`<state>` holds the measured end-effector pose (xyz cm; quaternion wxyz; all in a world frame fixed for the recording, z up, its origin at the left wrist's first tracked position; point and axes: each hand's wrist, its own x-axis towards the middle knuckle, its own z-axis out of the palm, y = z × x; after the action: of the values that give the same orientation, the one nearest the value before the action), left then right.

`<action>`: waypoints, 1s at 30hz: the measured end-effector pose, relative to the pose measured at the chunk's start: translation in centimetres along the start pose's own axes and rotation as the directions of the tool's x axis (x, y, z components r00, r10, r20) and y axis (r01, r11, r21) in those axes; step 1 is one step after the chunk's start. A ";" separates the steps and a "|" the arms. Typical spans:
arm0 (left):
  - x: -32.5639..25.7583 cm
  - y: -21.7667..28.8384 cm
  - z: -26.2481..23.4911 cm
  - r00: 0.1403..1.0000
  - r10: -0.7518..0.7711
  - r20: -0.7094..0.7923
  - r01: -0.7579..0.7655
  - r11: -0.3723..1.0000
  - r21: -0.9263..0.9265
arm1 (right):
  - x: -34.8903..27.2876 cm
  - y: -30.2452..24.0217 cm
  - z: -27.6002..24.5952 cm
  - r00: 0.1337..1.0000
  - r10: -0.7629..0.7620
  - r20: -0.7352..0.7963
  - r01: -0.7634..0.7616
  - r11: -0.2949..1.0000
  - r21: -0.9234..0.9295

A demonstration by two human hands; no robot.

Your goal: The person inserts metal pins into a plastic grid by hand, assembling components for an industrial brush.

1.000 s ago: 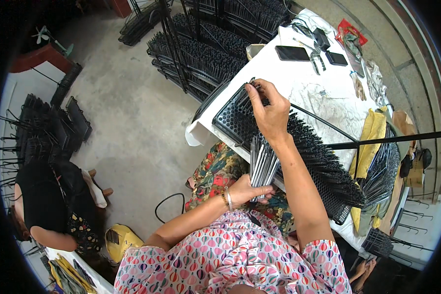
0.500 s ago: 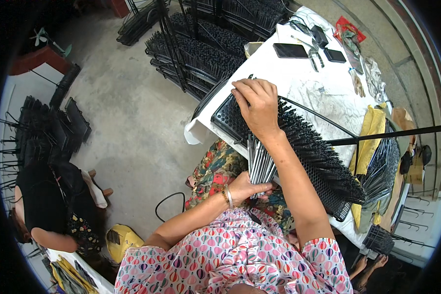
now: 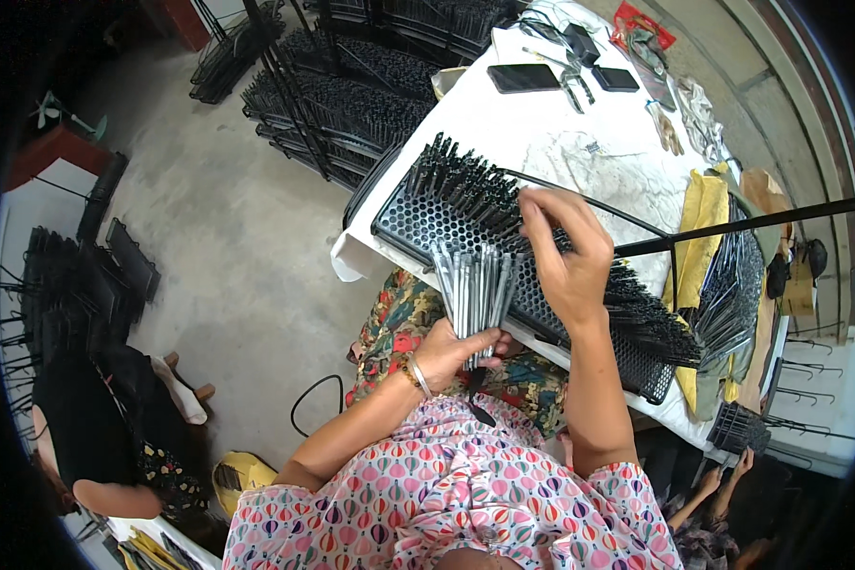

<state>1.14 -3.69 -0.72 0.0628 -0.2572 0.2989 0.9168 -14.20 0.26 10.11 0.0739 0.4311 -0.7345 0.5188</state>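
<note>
My left hand (image 3: 451,356) is closed around a bundle of thin silver rods (image 3: 473,296) that fan out at their upper ends. In front of me lies a long black perforated rack (image 3: 410,220). Dense rows of black thin rods (image 3: 461,185) stand in its holes. Over the middle of the rack is my right hand (image 3: 577,252), its thumb and fingers bent together near the standing rods; whatever they pinch is too small to make out. Bare holes show along the rack's near left side.
A white-covered table (image 3: 503,123) carries a phone (image 3: 524,78), pliers (image 3: 577,90) and a glove (image 3: 668,128). A black metal bar (image 3: 750,228) crosses at right. Loaded racks (image 3: 342,104) stand behind. One co-worker (image 3: 90,418) sits at left; another person's hands (image 3: 727,475) show at lower right.
My right hand has moved from the rack's left end toward its middle, uncovering standing rods and bare holes there. The bundle in my left hand is more spread. The whole view has shifted slightly.
</note>
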 end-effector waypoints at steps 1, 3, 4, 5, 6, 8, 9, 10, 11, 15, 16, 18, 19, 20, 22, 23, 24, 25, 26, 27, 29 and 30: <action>0.0 0.1 0.0 1.000 -0.004 0.003 0.004 1.000 0.005 | -0.9 0.0 -0.8 0.998 0.064 0.021 -0.063 0.998 -0.009; -0.1 0.2 -0.1 1.000 0.011 -0.006 -0.011 0.999 0.038 | -2.7 0.4 -1.9 0.990 0.130 0.052 -0.128 0.991 -0.034; -0.2 0.4 0.0 1.000 0.007 0.001 -0.007 0.998 0.056 | -3.5 0.5 -2.3 0.984 0.163 0.066 -0.162 0.986 -0.023; -0.3 0.4 -0.1 1.000 0.007 -0.001 -0.007 0.998 0.058 | -4.3 0.6 -2.7 0.977 0.196 0.081 -0.196 0.981 -0.013; -0.5 0.3 -0.2 1.000 0.015 0.006 -0.015 0.997 0.076 | -5.2 0.7 -2.9 0.969 0.225 0.097 -0.226 0.974 -0.002; -0.8 0.5 -0.3 0.999 0.023 0.029 -0.026 0.995 0.101 | -6.6 0.7 -3.3 0.934 0.336 0.123 -0.335 0.942 -0.028; -0.9 0.5 -0.5 0.999 0.018 0.046 -0.022 0.995 0.095 | -7.2 0.7 -3.3 0.919 0.372 0.127 -0.370 0.928 -0.042; -1.1 0.6 -0.5 0.998 0.008 0.068 -0.014 0.996 0.093 | -8.0 0.8 -3.3 0.887 0.446 0.120 -0.449 0.893 -0.002; -1.4 1.0 -0.2 0.997 -0.002 0.081 -0.007 0.994 0.110 | -8.7 1.3 -3.2 0.848 0.517 0.116 -0.524 0.851 0.039; -2.1 1.5 -0.1 0.987 -0.036 0.157 0.017 0.992 0.122 | -8.3 1.4 -2.8 0.688 0.686 0.237 -0.726 0.649 0.227; -2.1 1.4 -0.1 0.986 -0.039 0.161 0.019 0.992 0.127 | -7.8 1.2 -2.9 0.653 0.701 0.288 -0.757 0.603 0.250; -2.2 1.3 0.0 0.985 -0.052 0.165 0.036 0.995 0.096 | -7.6 1.1 -2.9 0.614 0.704 0.356 -0.786 0.511 0.348; -2.3 1.2 0.1 0.987 -0.062 0.151 0.050 0.996 0.079 | -7.7 1.1 -2.9 0.616 0.705 0.353 -0.785 0.511 0.350; -2.3 1.1 0.2 0.986 -0.062 0.152 0.051 0.995 0.081 | -7.7 1.2 -2.8 0.614 0.709 0.347 -0.786 0.510 0.351; -2.2 0.9 0.1 0.990 -0.056 0.129 0.048 0.997 0.061 | -7.9 1.3 -2.8 0.627 0.702 0.339 -0.776 0.524 0.350; -2.2 0.9 0.1 0.990 -0.056 0.130 0.049 0.997 0.062 | -8.0 1.4 -2.9 0.627 0.702 0.338 -0.776 0.524 0.351; -2.1 0.8 0.1 0.990 -0.054 0.130 0.047 0.997 0.059 | -8.1 1.5 -3.0 0.640 0.687 0.342 -0.766 0.542 0.345; -2.0 0.7 0.0 0.990 -0.051 0.128 0.044 0.997 0.055 | -8.2 1.5 -3.0 0.653 0.672 0.349 -0.757 0.559 0.339; -2.0 0.6 -0.1 0.991 -0.050 0.127 0.043 0.998 0.054 | -8.2 1.5 -3.1 0.653 0.671 0.351 -0.757 0.559 0.339; -2.0 0.5 -0.2 0.991 -0.055 0.121 0.048 0.997 0.055 | -8.3 1.5 -3.1 0.649 0.677 0.348 -0.761 0.566 0.317; -1.9 0.6 -0.3 0.992 -0.057 0.113 0.051 0.997 0.055 | -8.2 1.6 -3.0 0.645 0.681 0.347 -0.764 0.574 0.295; -2.0 0.7 -0.2 0.994 -0.045 0.102 0.040 0.998 0.042 | -8.2 1.5 -3.0 0.662 0.687 0.300 -0.750 0.609 0.259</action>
<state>2.74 -4.26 0.49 0.1027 -0.2146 0.3080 0.9212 -11.22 7.46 5.83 -0.2846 0.1473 -0.7404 0.5908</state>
